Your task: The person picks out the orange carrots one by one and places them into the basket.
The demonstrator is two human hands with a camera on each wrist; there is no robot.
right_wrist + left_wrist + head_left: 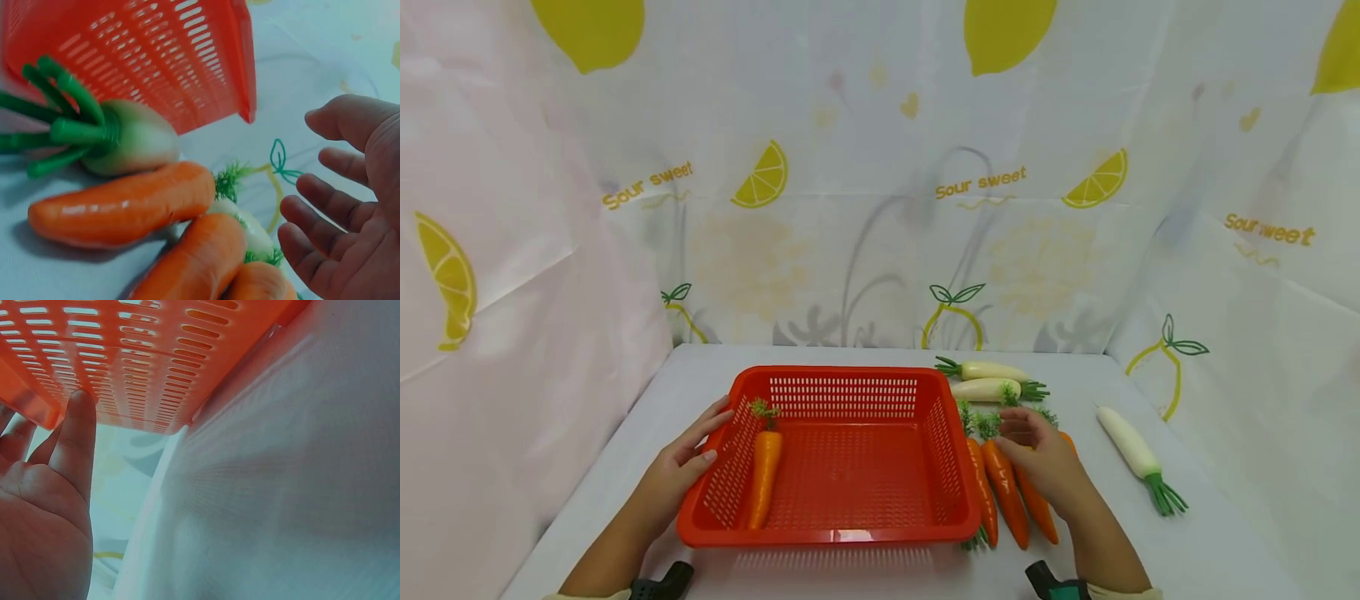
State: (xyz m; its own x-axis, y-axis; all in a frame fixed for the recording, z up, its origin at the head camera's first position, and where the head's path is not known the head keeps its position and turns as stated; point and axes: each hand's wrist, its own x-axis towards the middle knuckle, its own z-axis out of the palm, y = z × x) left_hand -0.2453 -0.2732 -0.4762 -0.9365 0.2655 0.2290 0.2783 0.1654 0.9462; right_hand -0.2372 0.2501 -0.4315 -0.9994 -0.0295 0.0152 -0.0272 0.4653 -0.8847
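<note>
Masking part of a carrot (1037,510), right grip (1043,454) relaxed, empty; left grip (676,468) outstretched against basket (850,475).

Room inside basket (850,471), carrot (765,475) in the way at left

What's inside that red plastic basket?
One orange carrot with a leafy green top lies in the red basket, near the left hand. The rest of the visible inside looks bare. The patch beneath the carrot and anything tight behind the near rim are hidden.
</note>
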